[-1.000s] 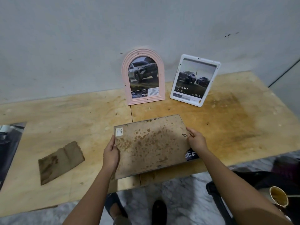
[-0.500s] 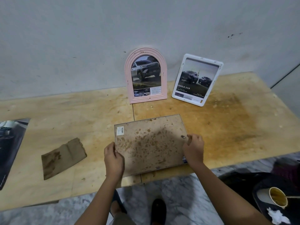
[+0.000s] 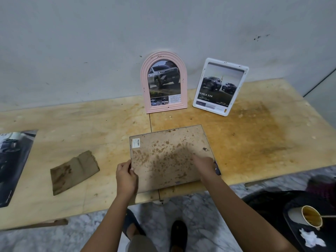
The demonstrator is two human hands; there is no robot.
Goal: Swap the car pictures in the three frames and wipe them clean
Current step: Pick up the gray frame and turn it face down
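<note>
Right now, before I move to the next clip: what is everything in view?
face-down frame: 1, brown stained backing up, table centre by the front edge
arched frame: 1, pink, car picture inside, standing by the wall
rectangular frame: 1, white, car picture inside, right of the arched frame
cloth: 1, brown, on the table left of the face-down frame
loose car print: 1, dark, table's left end
table: 1, stained wood
paper cup: 1, brown inside, lower right, off the table
tissue: 1, white, crumpled, beside the paper cup
feet: 2, dark footwear, on the floor
left hand: grips the face-down frame's left edge
right hand: blurred, at the frame's right edge
</note>
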